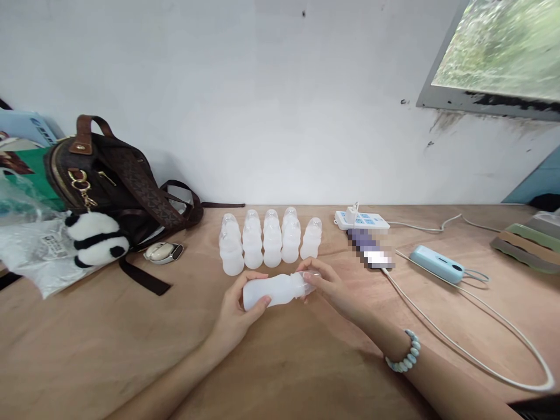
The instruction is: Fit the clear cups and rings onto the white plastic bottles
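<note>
**Bottle held sideways between both hands**

Bottle [276,290] lies on its side just above the table [131,350], its long axis running from about 8 o'clock to 2 o'clock, base to the left and capped neck to the right. Both hands are on it, one at each end, so neither is nearer than the other.

Left hand [238,312] wraps the base end: the thumb lies along the near side and the fingers [258,279] curl over the far side, closed on the body. Right hand [330,289] meets the neck end from 3 o'clock; its fingertips [308,274] pinch around the cap, which is mostly hidden beneath them. A bead bracelet [405,353] sits on the right wrist.

At 12 o'clock from the bottle, near it but apart, stands a cluster of like bottles [269,242], upright and touching one another in two short rows. Further out at 2 o'clock lie a power strip [362,220] and a blurred object by it, with a white cable [472,350] looping off toward 4 o'clock and a pale blue device [437,264] beside it. At 10 o'clock sit a brown bag [118,181], a panda toy [96,238] and a small mouse [164,252].
</note>
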